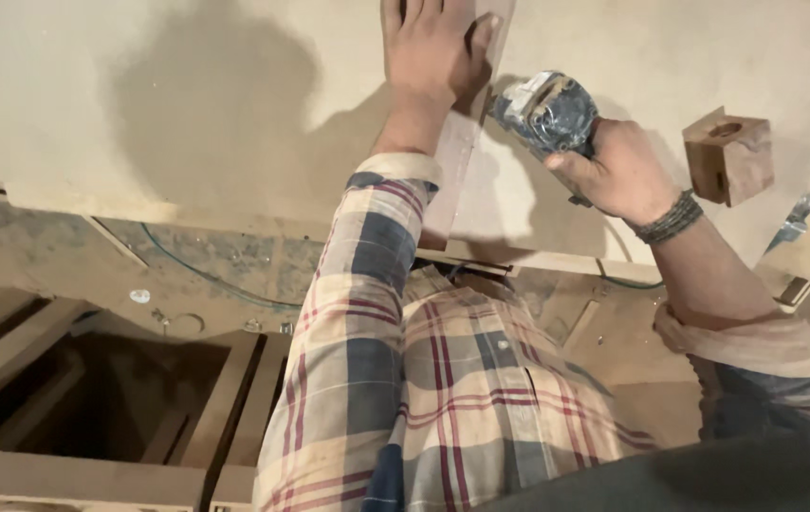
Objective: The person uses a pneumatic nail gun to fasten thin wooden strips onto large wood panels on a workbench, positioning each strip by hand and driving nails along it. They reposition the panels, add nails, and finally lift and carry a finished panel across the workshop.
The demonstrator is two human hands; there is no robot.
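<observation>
On smooth board (187, 104), dusty rounded power tool (545, 112).

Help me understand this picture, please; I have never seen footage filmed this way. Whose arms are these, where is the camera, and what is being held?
The camera sits on a person's head and looks down at their own arms in plaid sleeves. The left hand presses flat on a narrow brownish wooden strip lying on a large pale fibreboard sheet. The right hand, with a braided wristband, grips a dusty grey-blue handheld power tool beside that strip. A small brown wooden block with a round hole rests on the sheet nearby. Below are wooden frames.
</observation>
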